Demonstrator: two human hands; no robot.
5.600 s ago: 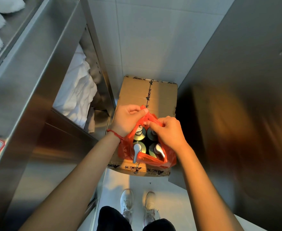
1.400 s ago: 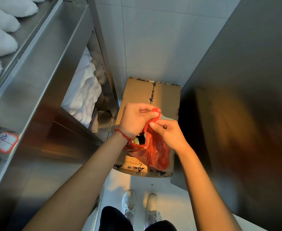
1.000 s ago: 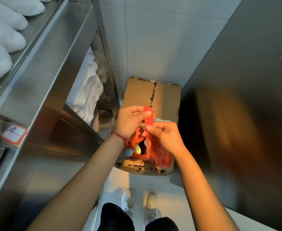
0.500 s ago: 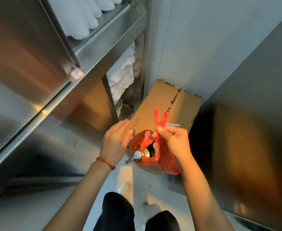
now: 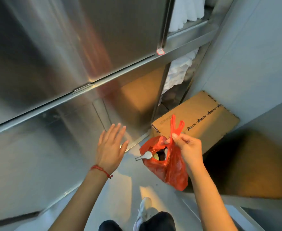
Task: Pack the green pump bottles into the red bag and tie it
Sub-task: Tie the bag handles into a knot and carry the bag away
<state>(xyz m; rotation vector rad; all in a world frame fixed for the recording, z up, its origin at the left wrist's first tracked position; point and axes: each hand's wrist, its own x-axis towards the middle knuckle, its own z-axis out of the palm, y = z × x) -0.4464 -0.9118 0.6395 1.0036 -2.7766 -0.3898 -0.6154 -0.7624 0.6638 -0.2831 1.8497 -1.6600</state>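
Note:
The red bag (image 5: 171, 165) hangs in the air in front of the cardboard box, off its top. My right hand (image 5: 187, 148) pinches the bag's knotted handles, whose two ends stick up above my fingers. One side of the bag's mouth gapes, and a silver pump head (image 5: 145, 156) of a green pump bottle pokes out to the left; a yellowish cap shows beside it. The rest of the bottles are hidden by the red plastic. My left hand (image 5: 111, 145) is open with fingers spread, held to the left of the bag and apart from it.
A closed cardboard box (image 5: 198, 120) sits on the floor against the tiled wall. A stainless steel cabinet (image 5: 70, 64) fills the left, with white towels (image 5: 180, 72) on its shelves. A dark steel panel (image 5: 253, 164) stands on the right. My shoe (image 5: 143, 209) is below.
The bag has been lifted off the box and carried left and toward me. My left hand moved further from the bag with fingers spread. The view swung left toward the cabinet.

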